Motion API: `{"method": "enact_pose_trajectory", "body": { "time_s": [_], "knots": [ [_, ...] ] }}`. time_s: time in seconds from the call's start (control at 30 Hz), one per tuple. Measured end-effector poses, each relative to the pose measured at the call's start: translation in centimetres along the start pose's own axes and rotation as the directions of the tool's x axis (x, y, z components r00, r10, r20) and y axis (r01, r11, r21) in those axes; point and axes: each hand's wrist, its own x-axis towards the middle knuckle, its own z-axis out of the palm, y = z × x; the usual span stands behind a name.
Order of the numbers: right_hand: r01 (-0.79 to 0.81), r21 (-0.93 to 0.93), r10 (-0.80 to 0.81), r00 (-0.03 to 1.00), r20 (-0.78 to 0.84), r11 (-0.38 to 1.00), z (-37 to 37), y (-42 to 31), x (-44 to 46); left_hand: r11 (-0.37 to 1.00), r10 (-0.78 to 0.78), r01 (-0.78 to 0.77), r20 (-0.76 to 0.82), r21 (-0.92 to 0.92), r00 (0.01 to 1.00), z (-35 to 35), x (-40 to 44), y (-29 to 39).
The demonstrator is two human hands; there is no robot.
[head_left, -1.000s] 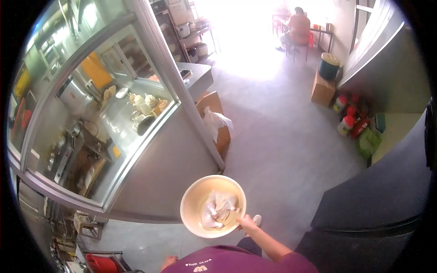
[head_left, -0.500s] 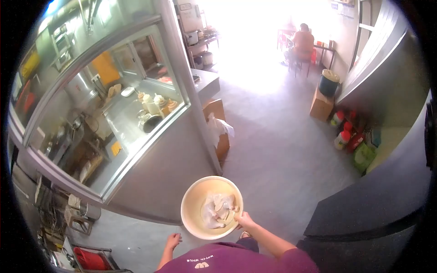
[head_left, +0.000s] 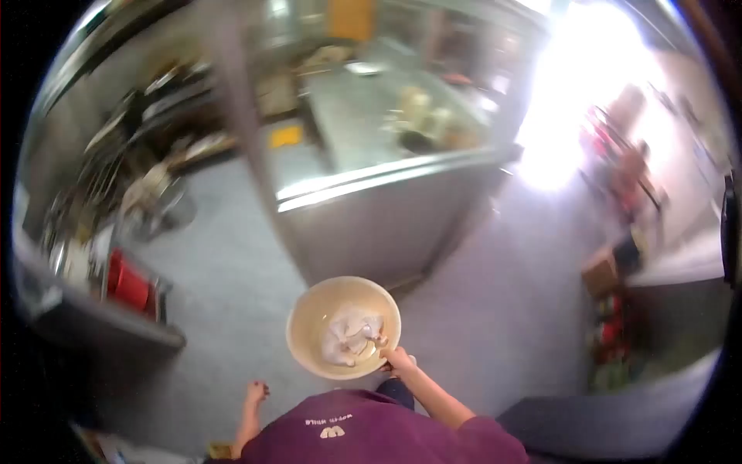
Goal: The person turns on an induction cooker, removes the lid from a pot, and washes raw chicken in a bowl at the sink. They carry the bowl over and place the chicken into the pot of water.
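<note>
My right hand (head_left: 397,359) is closed on the near right rim of a cream-coloured bowl (head_left: 304,340). Raw, pale chicken pieces (head_left: 348,334) lie at the bottom of the bowl, which tilts slightly in front of my body. Off to the bowl's lower left hangs my left hand (head_left: 257,391), fingers curled in with nothing visible in them. It is apart from the bowl.
A partition (head_left: 363,232) with a glazed upper part stands just ahead, a steel counter (head_left: 340,100) behind it. On the left, a red object (head_left: 127,282) sits in a rack near blurred cookware. A cardboard box (head_left: 600,276) and a blurred seated person (head_left: 630,178) are at right.
My view has swung left, so the partition now stands in front and the seated person is further right. The bowl stays in my right hand; my left hand still hangs at my side.
</note>
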Motion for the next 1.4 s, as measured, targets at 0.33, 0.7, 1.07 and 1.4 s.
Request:
{"method": "enact_pose_trajectory", "body": {
  "time_s": [0.33, 0.7, 1.07, 1.4],
  "knots": [
    [0.005, -0.418, 0.179, 0.899, 0.4, 0.909, 20.9, -2.6, 7.0, 0.932, -0.181, 0.045, -0.353, -0.359, 0.918, -4.9, -2.3, -7.8],
    [0.141, -0.524, 0.234, 0.777, 0.585, 0.84, 41.6, -11.2, 14.4, 0.57, -0.58, 0.178, -0.24, -0.802, 0.778, -7.1, -0.7, -9.7],
    [0.059, -0.463, 0.235, 0.801, 0.551, 0.884, 60.7, -15.1, 28.7, 0.301, -0.708, 0.433, 0.105, -0.85, 0.699, -3.9, 4.5, -10.9],
    [0.058, -0.414, 0.124, 0.908, 0.401, 0.908, 74.0, -22.8, 33.9, 0.787, -0.529, 0.205, -0.463, -0.582, 0.712, -44.9, 32.2, -1.4]
  ]
}}
